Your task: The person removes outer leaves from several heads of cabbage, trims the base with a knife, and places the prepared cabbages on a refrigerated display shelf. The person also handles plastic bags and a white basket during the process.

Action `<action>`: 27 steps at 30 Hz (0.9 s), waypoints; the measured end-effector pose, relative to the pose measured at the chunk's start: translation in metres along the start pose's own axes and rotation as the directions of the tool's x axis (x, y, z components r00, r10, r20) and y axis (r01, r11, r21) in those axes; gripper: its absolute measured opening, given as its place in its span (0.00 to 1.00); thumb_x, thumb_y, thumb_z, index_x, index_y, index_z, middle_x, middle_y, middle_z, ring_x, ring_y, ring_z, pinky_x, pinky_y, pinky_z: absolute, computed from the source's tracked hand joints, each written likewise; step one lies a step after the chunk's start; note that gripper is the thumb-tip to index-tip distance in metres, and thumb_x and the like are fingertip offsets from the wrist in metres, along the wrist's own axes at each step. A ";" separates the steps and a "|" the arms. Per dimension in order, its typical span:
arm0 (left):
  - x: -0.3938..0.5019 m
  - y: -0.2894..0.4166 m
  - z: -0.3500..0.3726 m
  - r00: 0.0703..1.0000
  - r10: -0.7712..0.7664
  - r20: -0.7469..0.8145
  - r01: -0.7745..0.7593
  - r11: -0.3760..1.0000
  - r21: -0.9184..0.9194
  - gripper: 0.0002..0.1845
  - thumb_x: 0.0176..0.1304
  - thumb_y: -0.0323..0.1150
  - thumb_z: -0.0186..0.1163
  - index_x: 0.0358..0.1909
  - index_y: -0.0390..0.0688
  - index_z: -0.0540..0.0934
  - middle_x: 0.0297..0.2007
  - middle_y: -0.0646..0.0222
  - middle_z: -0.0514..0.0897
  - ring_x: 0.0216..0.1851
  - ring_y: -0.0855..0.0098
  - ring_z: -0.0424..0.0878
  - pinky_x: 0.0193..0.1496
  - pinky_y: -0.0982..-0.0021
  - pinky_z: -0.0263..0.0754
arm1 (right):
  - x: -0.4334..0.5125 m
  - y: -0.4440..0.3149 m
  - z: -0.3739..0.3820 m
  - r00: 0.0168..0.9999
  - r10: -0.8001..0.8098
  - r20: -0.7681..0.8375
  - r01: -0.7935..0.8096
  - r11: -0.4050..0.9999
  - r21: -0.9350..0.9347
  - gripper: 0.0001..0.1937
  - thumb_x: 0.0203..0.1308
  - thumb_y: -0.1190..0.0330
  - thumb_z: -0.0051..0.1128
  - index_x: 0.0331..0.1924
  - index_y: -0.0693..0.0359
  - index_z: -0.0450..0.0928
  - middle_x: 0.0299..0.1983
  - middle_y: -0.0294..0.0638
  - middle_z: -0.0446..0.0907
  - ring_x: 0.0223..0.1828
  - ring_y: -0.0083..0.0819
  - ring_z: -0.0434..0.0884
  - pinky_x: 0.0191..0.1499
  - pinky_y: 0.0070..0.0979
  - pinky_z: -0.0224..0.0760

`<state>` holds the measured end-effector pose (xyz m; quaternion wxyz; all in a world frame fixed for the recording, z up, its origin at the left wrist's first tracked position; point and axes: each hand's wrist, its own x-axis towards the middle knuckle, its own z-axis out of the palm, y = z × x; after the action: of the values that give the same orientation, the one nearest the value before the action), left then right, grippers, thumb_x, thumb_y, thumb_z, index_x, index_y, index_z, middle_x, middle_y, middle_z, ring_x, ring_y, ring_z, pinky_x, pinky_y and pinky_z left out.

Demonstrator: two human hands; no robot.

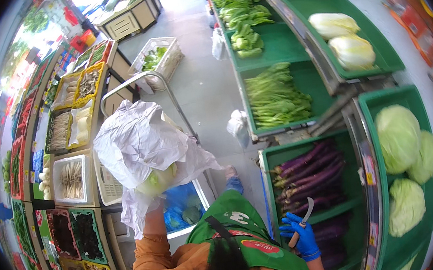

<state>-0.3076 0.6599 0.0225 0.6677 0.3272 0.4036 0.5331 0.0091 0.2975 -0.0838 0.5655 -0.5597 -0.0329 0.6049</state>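
Note:
My left hand (158,205), mostly hidden under crumpled white paper (137,135), holds up a pale green leafy vegetable (157,180), probably a cabbage, partly wrapped in that paper. Below it is a white box (196,188) with blue plastic and a green vegetable inside. My right hand (300,232), in a blue glove, grips the wooden handle of a knife (308,209) with a curved blade pointing up and away. It is over the near edge of a green bin (267,177) holding long purple eggplants (310,176).
On the right, green bins hold leafy greens (278,97), napa cabbages (352,51) and round cabbages (399,137). A metal cart handle (170,88) rises ahead. Beyond it a white crate (172,56) stands on the floor. Mushroom trays (72,179) line the left.

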 end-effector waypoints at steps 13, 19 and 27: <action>0.160 0.046 -0.066 0.950 0.080 -0.303 -0.093 0.995 -0.029 0.23 0.67 0.40 0.51 0.60 0.40 0.71 0.50 0.65 0.79 0.50 0.67 0.78 0.54 0.67 0.72 | 0.296 -0.207 0.396 0.589 -0.145 0.795 0.539 0.803 -0.254 0.56 0.38 0.67 0.80 0.72 0.58 0.49 0.72 0.40 0.52 0.51 0.28 0.72 0.47 0.25 0.71; 0.164 0.047 -0.044 0.873 0.077 -0.482 -0.063 0.997 0.046 0.23 0.67 0.41 0.51 0.59 0.40 0.71 0.49 0.65 0.80 0.50 0.67 0.78 0.53 0.67 0.72 | 0.383 -0.193 0.547 0.342 -0.028 0.939 0.576 0.796 -0.186 0.58 0.39 0.64 0.79 0.73 0.60 0.46 0.72 0.45 0.50 0.73 0.37 0.52 0.70 0.33 0.51; 0.280 0.039 -0.011 0.703 0.255 -0.664 0.076 0.901 0.426 0.21 0.69 0.42 0.49 0.57 0.39 0.72 0.49 0.64 0.79 0.48 0.67 0.78 0.52 0.66 0.72 | 0.493 -0.225 0.625 0.370 0.248 0.896 0.186 0.925 -0.333 0.37 0.52 0.74 0.69 0.66 0.61 0.60 0.59 0.37 0.71 0.59 0.27 0.70 0.61 0.26 0.65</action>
<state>-0.3051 0.9420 -0.0017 0.3472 0.2542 0.7164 0.5491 -0.1608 1.1044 -0.0159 0.3167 -0.2208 -0.4500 0.8053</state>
